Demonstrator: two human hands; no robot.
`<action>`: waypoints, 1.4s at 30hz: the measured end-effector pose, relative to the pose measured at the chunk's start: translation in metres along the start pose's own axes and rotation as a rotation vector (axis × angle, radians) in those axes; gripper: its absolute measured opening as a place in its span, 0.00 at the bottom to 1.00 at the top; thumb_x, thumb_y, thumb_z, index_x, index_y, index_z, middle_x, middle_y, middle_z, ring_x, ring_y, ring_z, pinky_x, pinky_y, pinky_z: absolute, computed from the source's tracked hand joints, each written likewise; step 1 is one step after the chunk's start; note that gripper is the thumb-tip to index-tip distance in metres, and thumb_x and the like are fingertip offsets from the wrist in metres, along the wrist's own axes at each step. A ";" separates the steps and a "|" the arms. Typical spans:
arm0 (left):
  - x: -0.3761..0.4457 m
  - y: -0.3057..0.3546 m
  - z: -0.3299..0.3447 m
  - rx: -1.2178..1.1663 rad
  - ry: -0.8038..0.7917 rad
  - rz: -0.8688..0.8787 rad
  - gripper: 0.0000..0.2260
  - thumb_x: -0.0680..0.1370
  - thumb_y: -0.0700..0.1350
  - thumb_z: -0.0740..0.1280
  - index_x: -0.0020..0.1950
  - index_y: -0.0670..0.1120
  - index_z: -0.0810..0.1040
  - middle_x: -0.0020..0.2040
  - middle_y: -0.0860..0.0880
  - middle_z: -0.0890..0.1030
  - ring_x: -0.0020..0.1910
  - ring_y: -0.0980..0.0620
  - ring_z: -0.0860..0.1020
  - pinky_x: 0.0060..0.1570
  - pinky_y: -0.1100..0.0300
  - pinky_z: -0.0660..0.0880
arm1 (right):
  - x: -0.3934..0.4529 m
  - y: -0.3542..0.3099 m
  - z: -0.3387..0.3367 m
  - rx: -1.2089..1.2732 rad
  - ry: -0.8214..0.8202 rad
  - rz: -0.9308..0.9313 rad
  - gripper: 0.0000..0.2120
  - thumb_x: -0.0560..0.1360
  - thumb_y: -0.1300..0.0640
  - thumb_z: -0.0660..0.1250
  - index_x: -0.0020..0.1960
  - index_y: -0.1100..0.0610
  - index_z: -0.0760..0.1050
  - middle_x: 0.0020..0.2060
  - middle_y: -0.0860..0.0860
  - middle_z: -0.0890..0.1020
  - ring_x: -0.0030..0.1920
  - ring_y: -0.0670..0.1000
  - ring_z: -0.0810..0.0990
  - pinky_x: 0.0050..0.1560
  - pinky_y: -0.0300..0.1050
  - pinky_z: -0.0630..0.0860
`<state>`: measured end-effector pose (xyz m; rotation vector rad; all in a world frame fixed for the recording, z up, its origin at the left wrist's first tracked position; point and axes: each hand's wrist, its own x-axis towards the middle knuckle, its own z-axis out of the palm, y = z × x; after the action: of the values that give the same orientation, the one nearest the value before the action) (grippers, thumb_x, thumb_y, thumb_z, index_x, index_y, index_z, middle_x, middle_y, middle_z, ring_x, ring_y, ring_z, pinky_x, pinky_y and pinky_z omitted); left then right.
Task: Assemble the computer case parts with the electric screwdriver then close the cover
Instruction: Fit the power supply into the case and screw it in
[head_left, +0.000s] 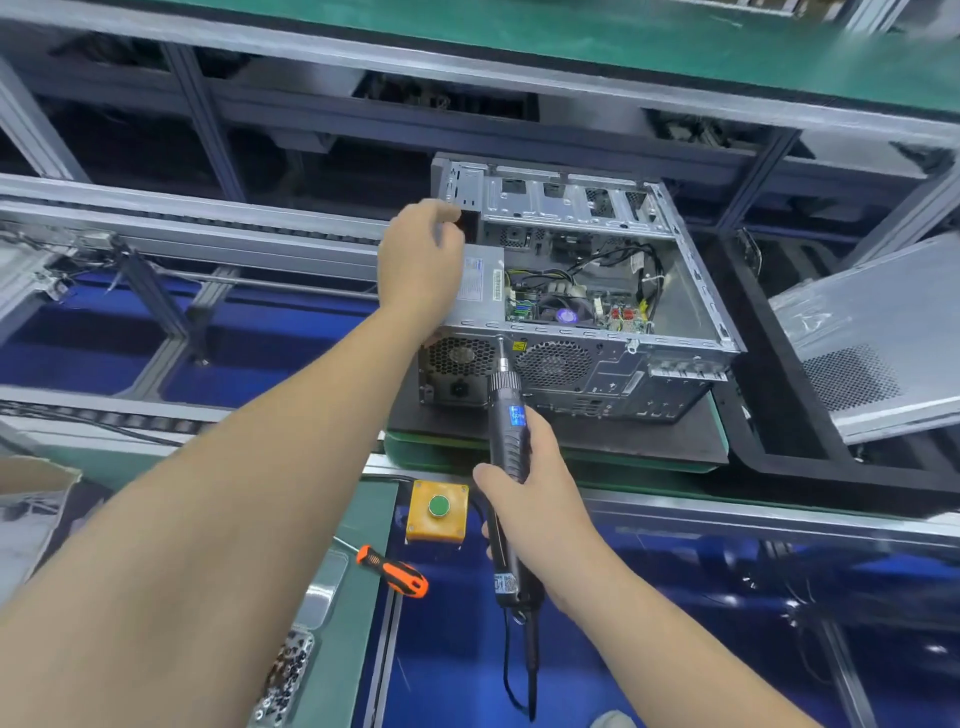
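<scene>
The right hand (540, 499) gripped the electric screwdriver (506, 431), fingers wrapped tight, needing a square bit ahead, while the left hand (418, 265), fingers loosely curled and empty, steadied the computer case (691, 291).

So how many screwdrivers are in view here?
2. The electric screwdriver is in the right hand, tip against the computer case rear. An orange-handled manual screwdriver lies on the bench below. Others may be hidden.

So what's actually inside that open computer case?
Inside the computer case you can see a green circuit board, a round cooler fan, bundled cables and a silver power supply. The left hand covers the power supply's left part.
</scene>
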<state>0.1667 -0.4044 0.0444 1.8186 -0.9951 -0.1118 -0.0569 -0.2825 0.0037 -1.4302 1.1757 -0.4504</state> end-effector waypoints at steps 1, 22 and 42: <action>-0.013 0.002 -0.006 -0.067 0.093 -0.013 0.11 0.79 0.45 0.60 0.56 0.53 0.80 0.55 0.57 0.80 0.55 0.58 0.76 0.57 0.61 0.73 | 0.000 0.000 0.001 0.006 0.006 -0.003 0.31 0.77 0.53 0.68 0.67 0.24 0.58 0.52 0.50 0.81 0.43 0.57 0.80 0.50 0.62 0.85; -0.125 0.023 0.019 -1.012 -0.209 -0.980 0.07 0.81 0.42 0.68 0.52 0.39 0.82 0.43 0.44 0.86 0.36 0.51 0.83 0.37 0.59 0.81 | -0.003 0.001 -0.003 0.022 0.006 -0.042 0.30 0.74 0.58 0.64 0.62 0.25 0.66 0.48 0.56 0.82 0.41 0.59 0.79 0.49 0.67 0.83; -0.111 0.022 -0.016 -0.025 0.202 -0.125 0.10 0.80 0.44 0.60 0.51 0.49 0.80 0.50 0.53 0.80 0.52 0.50 0.77 0.52 0.54 0.72 | -0.010 0.012 -0.016 -0.048 -0.036 -0.043 0.32 0.77 0.58 0.65 0.67 0.24 0.62 0.46 0.50 0.82 0.37 0.53 0.79 0.43 0.63 0.84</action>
<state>0.0888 -0.3214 0.0311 1.8286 -0.7353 -0.0165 -0.0790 -0.2802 0.0001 -1.5016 1.1357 -0.4271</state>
